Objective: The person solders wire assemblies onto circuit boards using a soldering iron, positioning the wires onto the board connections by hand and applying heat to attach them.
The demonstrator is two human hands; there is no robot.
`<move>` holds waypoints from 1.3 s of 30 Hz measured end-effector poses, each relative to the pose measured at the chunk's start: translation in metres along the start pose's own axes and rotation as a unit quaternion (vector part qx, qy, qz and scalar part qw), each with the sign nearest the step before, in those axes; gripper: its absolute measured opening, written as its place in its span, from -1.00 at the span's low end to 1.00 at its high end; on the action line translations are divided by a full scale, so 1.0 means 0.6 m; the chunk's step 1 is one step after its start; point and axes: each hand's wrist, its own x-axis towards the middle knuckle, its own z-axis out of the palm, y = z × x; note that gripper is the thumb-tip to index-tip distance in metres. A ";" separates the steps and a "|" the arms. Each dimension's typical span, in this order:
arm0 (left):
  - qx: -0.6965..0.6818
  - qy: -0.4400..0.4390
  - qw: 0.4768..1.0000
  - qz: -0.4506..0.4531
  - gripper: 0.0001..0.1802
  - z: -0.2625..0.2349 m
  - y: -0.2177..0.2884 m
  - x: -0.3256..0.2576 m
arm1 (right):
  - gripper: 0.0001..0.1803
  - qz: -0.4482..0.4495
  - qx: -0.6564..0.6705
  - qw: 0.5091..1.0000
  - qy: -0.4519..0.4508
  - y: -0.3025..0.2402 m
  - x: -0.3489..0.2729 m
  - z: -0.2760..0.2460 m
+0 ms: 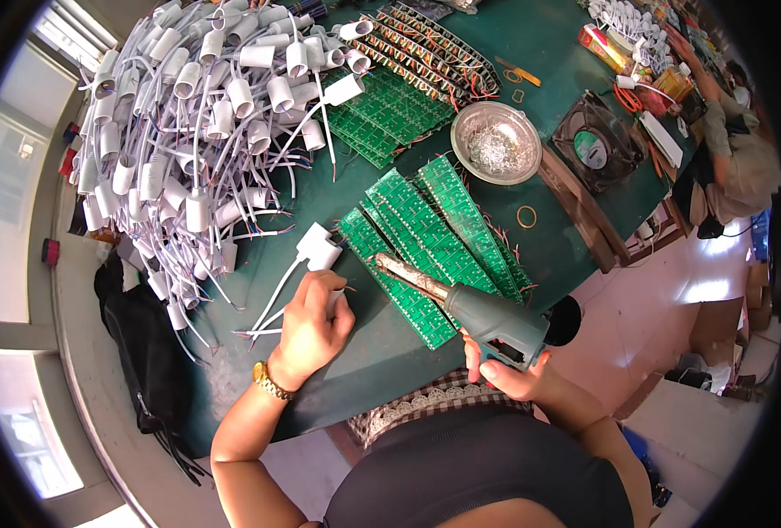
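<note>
A dark green soldering gun, its metal nose browned, slants across flat green boards fanned in long strips, pointing far left over the leftmost; contact is unclear. Just left of the boards lies a white socket, its white cord trailing nearward.
</note>
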 end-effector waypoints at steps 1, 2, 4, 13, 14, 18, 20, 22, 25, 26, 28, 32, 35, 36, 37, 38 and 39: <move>-0.004 0.002 1.000 -0.014 -0.80 0.001 -0.001 0.001 | -0.48 0.002 -0.001 1.000 0.001 0.006 0.000 -0.002; -0.006 0.002 1.000 -0.014 -0.80 0.000 0.005 0.002 | -0.53 -0.042 -0.038 0.998 0.002 0.018 0.000 -0.005; -0.362 -0.095 0.870 -0.320 -0.89 -0.006 0.030 0.005 | -0.55 -0.085 -0.077 0.993 0.006 0.042 -0.006 -0.013; 0.151 -0.009 0.981 0.118 -0.65 0.023 -0.001 0.012 | -0.50 -0.050 -0.016 0.999 0.005 -0.005 0.028 -0.006; 0.152 -0.008 0.981 0.118 -0.65 0.027 -0.006 0.014 | -0.49 -0.050 -0.029 0.998 0.007 -0.009 0.030 -0.006; 0.151 0.021 0.983 0.100 -0.69 0.030 -0.019 0.033 | -0.49 -0.028 -0.027 0.999 0.014 -0.010 0.038 -0.005; 0.217 0.019 0.973 0.073 -0.71 0.030 -0.020 0.038 | -0.50 -0.026 -0.035 0.999 0.007 -0.004 0.040 -0.007; 0.224 0.001 0.973 0.050 -0.73 0.030 -0.011 0.044 | -0.60 -0.044 -0.047 0.998 0.029 0.011 0.035 -0.008; 0.226 0.026 0.972 0.064 -0.74 0.028 -0.011 0.052 | -0.65 -0.055 -0.072 0.995 0.045 0.018 0.032 -0.012; 0.195 0.053 0.978 0.057 -0.74 0.027 -0.015 0.051 | -0.65 -0.048 -0.086 0.994 0.041 0.018 0.033 -0.013; 0.161 0.080 0.982 0.048 -0.74 0.026 -0.021 0.051 | -0.65 -0.027 -0.163 0.985 0.037 0.013 0.032 -0.012; 0.140 0.123 0.982 0.035 -0.73 0.028 -0.026 0.062 | -0.66 -0.049 -0.162 0.985 0.015 0.006 0.046 -0.009; 0.170 0.107 0.978 0.054 -0.74 0.037 -0.027 0.066 | -0.66 -0.073 -0.239 0.968 0.019 -0.003 0.044 0.002; 0.168 0.106 0.979 0.051 -0.74 0.040 -0.029 0.064 | -0.66 -0.069 -0.240 0.968 0.018 -0.001 0.048 0.004; 0.194 0.099 0.974 0.062 -0.74 0.043 -0.032 0.063 | -0.66 -0.082 -0.223 0.971 0.013 0.000 0.054 0.004; 0.219 0.093 0.969 0.073 -0.74 0.044 -0.034 0.060 | -0.67 -0.095 -0.206 0.974 0.008 0.002 0.058 0.006; 0.219 0.091 0.969 0.074 -0.75 0.043 -0.032 0.061 | -0.67 -0.094 -0.207 0.974 0.009 0.010 0.055 0.009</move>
